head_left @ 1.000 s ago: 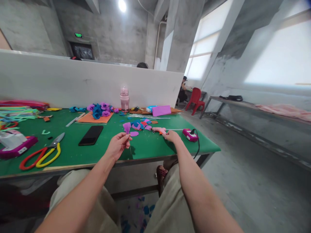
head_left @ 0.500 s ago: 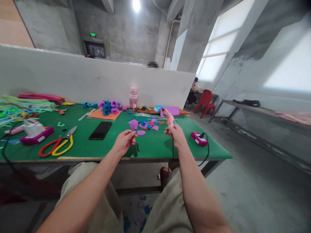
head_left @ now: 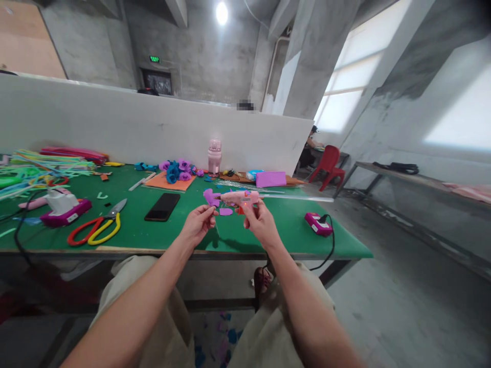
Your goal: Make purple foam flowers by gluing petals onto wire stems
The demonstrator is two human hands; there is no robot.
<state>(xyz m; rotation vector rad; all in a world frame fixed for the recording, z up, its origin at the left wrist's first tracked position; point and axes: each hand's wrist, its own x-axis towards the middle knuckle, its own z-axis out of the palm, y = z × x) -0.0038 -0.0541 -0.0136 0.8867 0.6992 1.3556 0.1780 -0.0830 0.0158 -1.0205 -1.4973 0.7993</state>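
Note:
Between its fingertips my left hand pinches a purple paper flower by its thin wire stem, which points down toward the table. My right hand is wrapped round the handle of a pink hot glue gun. The gun's nozzle points left and reaches the flower; whether it touches the paper I cannot tell. A long clear glue stick sticks out of the gun's back toward the right. Below the nozzle lies a loose purple paper petal, and other cut pieces are partly hidden behind the gun.
Scissors, a black phone and a power strip lie on the left of the green table. Finished paper flowers rest on orange paper near a pink bottle. A second power block sits at the right with its cord hanging.
My right hand has brought the glue gun left and turned it level, its nozzle now at the flower. My left hand stays nearly in place with the flower. The view has shifted slightly.

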